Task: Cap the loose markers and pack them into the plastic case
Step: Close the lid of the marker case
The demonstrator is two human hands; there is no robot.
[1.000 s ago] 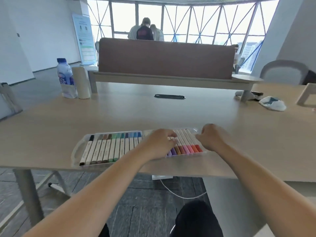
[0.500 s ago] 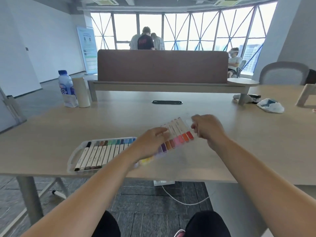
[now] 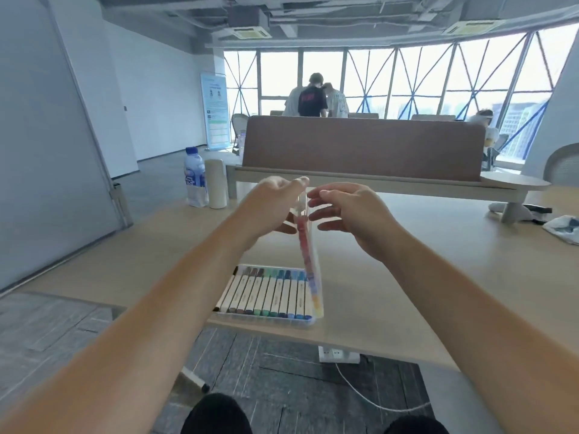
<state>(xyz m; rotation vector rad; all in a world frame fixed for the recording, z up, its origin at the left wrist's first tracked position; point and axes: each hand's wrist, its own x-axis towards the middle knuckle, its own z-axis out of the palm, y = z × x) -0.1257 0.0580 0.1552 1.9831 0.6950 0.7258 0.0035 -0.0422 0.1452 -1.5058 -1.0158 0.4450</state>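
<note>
Pinches the upright half of the plastic case [image 3: 310,261] at its top with the left grip [image 3: 272,205]. Holds the right grip [image 3: 351,214] spread-fingered beside it, grasping nothing. Rests the other half flat on the surface [image 3: 407,277], markers [image 3: 269,292] lined inside.

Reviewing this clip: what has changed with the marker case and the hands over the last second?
The right half of the case, with the warm-coloured markers, has swung up from flat to nearly upright. The left hand now pinches its top edge; the right hand is open beside it. The left half stays flat on the table.
</note>
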